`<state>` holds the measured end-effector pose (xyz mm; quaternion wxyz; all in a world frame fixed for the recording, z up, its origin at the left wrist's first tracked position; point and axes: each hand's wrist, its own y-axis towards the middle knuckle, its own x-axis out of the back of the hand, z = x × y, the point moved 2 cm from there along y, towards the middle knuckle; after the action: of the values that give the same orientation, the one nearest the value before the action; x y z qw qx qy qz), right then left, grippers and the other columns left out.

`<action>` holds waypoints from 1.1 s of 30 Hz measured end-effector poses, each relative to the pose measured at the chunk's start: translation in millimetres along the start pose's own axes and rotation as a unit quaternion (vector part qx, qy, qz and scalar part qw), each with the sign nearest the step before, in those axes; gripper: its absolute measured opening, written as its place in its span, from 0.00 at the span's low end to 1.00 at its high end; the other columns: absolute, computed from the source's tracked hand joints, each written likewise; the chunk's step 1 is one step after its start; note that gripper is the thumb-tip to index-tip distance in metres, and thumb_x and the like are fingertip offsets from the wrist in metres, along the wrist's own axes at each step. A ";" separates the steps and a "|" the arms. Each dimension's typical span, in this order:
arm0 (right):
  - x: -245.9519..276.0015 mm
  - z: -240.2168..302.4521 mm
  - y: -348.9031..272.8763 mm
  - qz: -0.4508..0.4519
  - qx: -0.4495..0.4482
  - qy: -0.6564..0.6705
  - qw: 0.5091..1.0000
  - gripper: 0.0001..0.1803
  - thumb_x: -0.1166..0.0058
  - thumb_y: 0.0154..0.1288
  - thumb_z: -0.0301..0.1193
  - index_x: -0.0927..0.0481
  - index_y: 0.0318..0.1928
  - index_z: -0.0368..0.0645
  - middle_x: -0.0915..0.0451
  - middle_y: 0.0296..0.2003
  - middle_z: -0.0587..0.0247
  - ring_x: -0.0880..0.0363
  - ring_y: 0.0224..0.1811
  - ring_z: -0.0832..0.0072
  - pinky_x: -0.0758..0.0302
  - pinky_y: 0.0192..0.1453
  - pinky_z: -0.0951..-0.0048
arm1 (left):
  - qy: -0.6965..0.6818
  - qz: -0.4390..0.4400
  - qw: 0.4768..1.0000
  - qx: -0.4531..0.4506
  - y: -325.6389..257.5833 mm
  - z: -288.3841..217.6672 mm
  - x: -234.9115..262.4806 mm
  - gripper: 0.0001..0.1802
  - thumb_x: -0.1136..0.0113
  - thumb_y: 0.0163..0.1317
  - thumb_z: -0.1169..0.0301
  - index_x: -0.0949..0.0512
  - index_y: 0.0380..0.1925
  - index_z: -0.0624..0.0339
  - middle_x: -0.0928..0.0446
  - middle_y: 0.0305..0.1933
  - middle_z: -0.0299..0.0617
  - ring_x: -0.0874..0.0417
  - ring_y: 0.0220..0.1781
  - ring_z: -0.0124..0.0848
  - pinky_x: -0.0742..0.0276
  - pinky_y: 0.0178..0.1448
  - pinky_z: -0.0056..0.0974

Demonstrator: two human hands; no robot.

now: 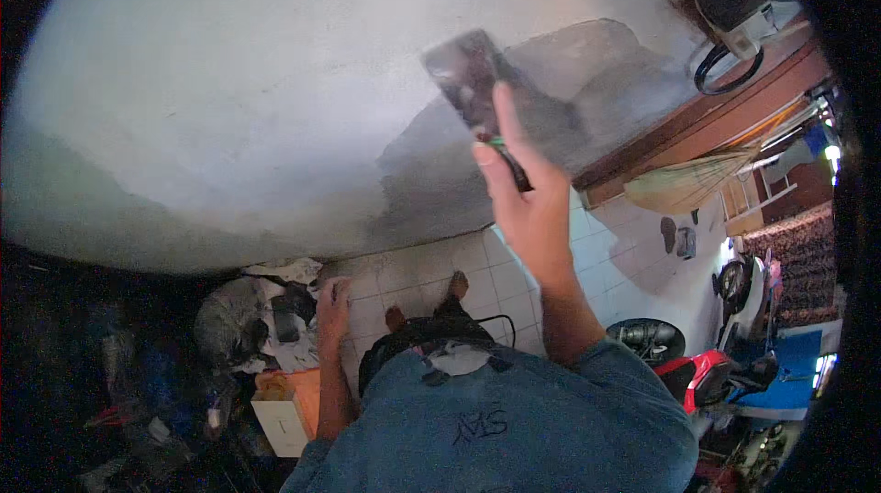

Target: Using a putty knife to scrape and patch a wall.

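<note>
Grey wet plaster covers a patch of the pale wall (pixel 229 99), and against the upper edge of that patch the right hand (pixel 528 209) presses a flat trowel (pixel 470 80), fingers wrapped round its handle with the forefinger laid up along it. Well below the patch, the left hand (pixel 333 307) hangs loose and unclenched, holding nothing, over the white tiled floor (pixel 413 277), just beside a heap of crumpled sacks (pixel 243 319) and above an orange-and-white box (pixel 289 410).

Home storeroom (plastered wall (pixel 229 99), motorbike (pixel 707 374))
</note>
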<state>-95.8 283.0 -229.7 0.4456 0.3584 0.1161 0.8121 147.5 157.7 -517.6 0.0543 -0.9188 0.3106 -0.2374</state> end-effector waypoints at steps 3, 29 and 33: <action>4.3 -5.8 -17.1 0.014 -0.054 0.001 0.998 0.26 0.45 0.67 0.28 0.31 0.65 0.44 0.20 0.51 0.46 0.21 0.49 0.79 0.26 0.51 0.75 | 0.017 -0.014 1.000 -0.009 -5.5 -7.2 10.7 0.19 0.49 0.67 0.58 0.24 0.46 0.63 0.23 0.39 0.49 0.23 0.41 0.40 0.29 0.49 0.42; 6.4 -1.9 -27.2 0.015 -0.055 0.006 0.998 0.28 0.46 0.68 0.27 0.35 0.68 0.40 0.23 0.57 0.48 0.22 0.52 0.76 0.27 0.53 0.76 | 0.002 -0.026 0.999 0.024 -3.1 0.9 21.5 0.22 0.51 0.69 0.54 0.24 0.49 0.62 0.23 0.49 0.51 0.23 0.52 0.45 0.31 0.58 0.43; 13.8 -37.8 -71.0 0.035 -0.185 0.063 0.980 0.28 0.47 0.69 0.27 0.35 0.68 0.40 0.23 0.57 0.50 0.24 0.54 0.76 0.29 0.56 0.75 | 0.012 0.001 0.999 0.042 -15.6 6.1 18.9 0.21 0.49 0.68 0.55 0.24 0.48 0.62 0.23 0.48 0.51 0.22 0.51 0.44 0.31 0.58 0.43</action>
<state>-81.0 340.0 -286.2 0.4674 0.2218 -0.0209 0.8555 172.0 158.7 -511.5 0.0898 -0.9126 0.3016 -0.2609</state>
